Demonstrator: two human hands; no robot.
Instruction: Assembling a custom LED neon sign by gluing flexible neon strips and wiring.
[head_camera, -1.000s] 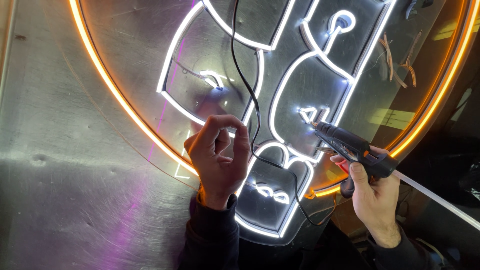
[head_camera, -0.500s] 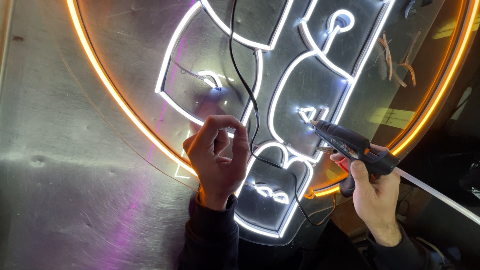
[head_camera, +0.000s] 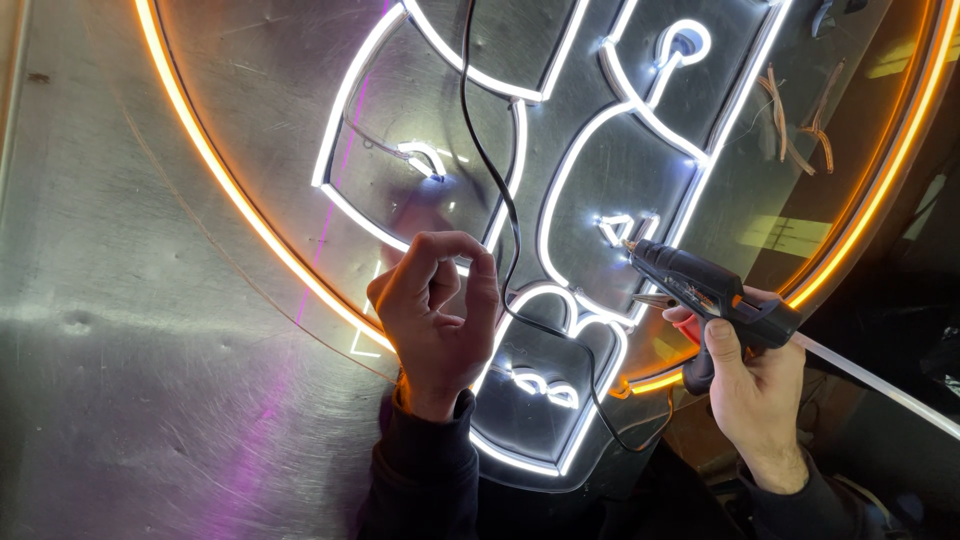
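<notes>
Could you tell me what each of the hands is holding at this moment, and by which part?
The right hand grips a black glue gun by its handle. The left hand pinches the white light strip beside the black cable.

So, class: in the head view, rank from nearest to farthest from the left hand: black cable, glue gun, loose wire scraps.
From the left hand:
1. black cable, beside its fingers.
2. glue gun, rightward, in the right hand.
3. loose wire scraps, upper right.

glue gun (head_camera: 700, 290) right of cable (head_camera: 505, 220)
</notes>
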